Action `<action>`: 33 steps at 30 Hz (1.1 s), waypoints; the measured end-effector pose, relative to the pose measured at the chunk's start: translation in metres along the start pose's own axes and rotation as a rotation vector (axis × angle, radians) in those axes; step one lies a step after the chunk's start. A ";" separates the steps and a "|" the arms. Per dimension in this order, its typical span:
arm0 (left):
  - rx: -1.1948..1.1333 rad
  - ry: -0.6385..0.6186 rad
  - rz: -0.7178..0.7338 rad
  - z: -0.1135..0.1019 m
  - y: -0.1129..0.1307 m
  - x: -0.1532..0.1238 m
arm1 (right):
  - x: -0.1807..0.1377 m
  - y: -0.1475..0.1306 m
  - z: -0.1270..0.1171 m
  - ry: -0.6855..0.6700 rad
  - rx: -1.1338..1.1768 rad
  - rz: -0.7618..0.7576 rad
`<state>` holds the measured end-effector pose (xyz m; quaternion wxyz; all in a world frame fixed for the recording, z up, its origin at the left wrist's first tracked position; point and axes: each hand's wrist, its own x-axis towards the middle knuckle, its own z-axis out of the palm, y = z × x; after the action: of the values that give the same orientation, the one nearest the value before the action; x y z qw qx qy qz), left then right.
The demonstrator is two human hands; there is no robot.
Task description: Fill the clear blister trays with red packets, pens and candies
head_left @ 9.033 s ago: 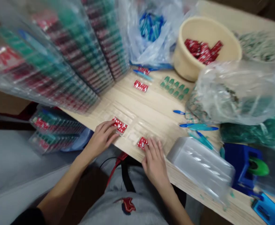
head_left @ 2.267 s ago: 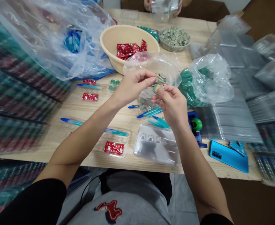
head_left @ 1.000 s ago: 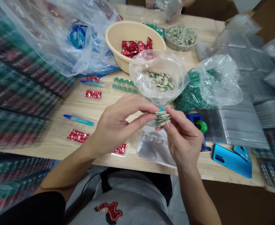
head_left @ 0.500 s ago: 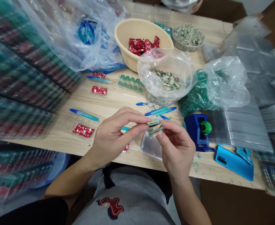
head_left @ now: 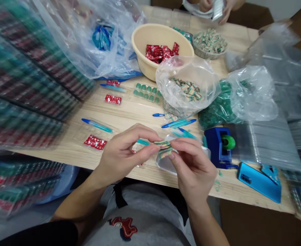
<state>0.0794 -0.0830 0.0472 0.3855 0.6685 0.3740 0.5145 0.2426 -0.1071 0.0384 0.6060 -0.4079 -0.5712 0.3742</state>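
Between my hands is a small stack of thin striped pieces [head_left: 163, 149], green, yellow and pinkish. My left hand [head_left: 128, 157] pinches its left end between thumb and fingers. At the right end, my right hand [head_left: 196, 167] grips it with thumb and forefinger. Beneath them a clear plastic case [head_left: 162, 166] lies on the table, partly covered by my right hand. Several blue pen-shaped sticks [head_left: 177, 123] lie just beyond my fingers. Behind those stands an open clear bag [head_left: 188, 90] full of similar striped pieces.
A cream basin [head_left: 140, 56] holds red packets. Blue tape dispenser [head_left: 218, 148] and blue phone [head_left: 259, 182] are at right. Stacked filled cases [head_left: 24, 78] rise at left. Red dotted packets [head_left: 95, 141] lie on the wooden table [head_left: 94, 109]. Another person's hands [head_left: 224, 13] hold something at the back.
The view has shifted slightly, and the stack sits a little lower and further left between my fingers. More of the clear case shows. At the back, the other person's hands have come into view.
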 end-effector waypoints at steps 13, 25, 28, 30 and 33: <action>-0.042 0.199 0.104 0.018 -0.009 -0.017 | -0.016 0.005 0.032 0.282 0.254 0.247; -0.066 0.058 0.091 -0.014 -0.021 -0.033 | -0.027 0.015 0.043 0.113 0.373 0.384; 0.056 0.086 0.095 -0.025 -0.023 -0.047 | -0.035 0.020 0.052 0.106 0.413 0.497; 0.080 0.085 0.060 -0.031 -0.023 -0.060 | -0.046 0.026 0.055 0.065 0.403 0.539; 0.039 0.077 -0.060 -0.039 -0.025 -0.080 | -0.065 0.035 0.058 -0.054 0.348 0.587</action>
<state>0.0235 -0.1389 -0.0006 0.3731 0.6439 0.4184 0.5207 0.1804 -0.1495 -0.0179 0.5178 -0.4353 -0.3728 0.6352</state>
